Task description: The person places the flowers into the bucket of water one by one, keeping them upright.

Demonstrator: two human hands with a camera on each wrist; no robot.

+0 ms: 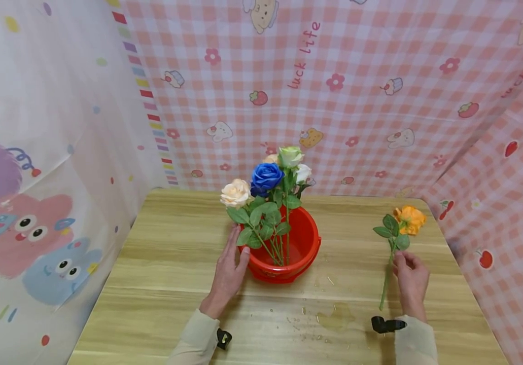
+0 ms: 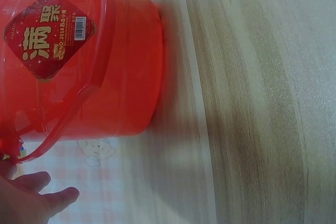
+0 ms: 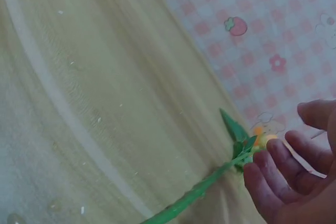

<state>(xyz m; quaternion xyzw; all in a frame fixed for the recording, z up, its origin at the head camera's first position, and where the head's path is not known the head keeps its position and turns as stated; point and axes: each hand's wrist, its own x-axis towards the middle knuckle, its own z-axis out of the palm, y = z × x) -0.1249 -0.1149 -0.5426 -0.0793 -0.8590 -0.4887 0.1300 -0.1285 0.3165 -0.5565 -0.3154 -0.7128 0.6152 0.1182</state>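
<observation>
A red plastic bucket (image 1: 304, 230) stands on the table with several artificial roses in it: a blue rose (image 1: 267, 178), a peach rose (image 1: 236, 193), a pale green one and a white one among them. My left hand (image 1: 228, 274) rests against the bucket's left side, fingers extended; the left wrist view shows its fingertips by the bucket handle (image 2: 105, 40). To the right, an orange rose (image 1: 410, 220) with a green stem (image 1: 386, 284) lies on the table. Beside that stem is my right hand (image 1: 412, 281), its fingers loosely bent and the thumb apart from them in the right wrist view.
Water drops and a small puddle (image 1: 336, 317) wet the wooden table (image 1: 174, 253) in front of the bucket. A pink checked cloth (image 1: 288, 116) hangs behind the table and on the right; a white cartoon-print cloth (image 1: 83, 126) hangs at the left.
</observation>
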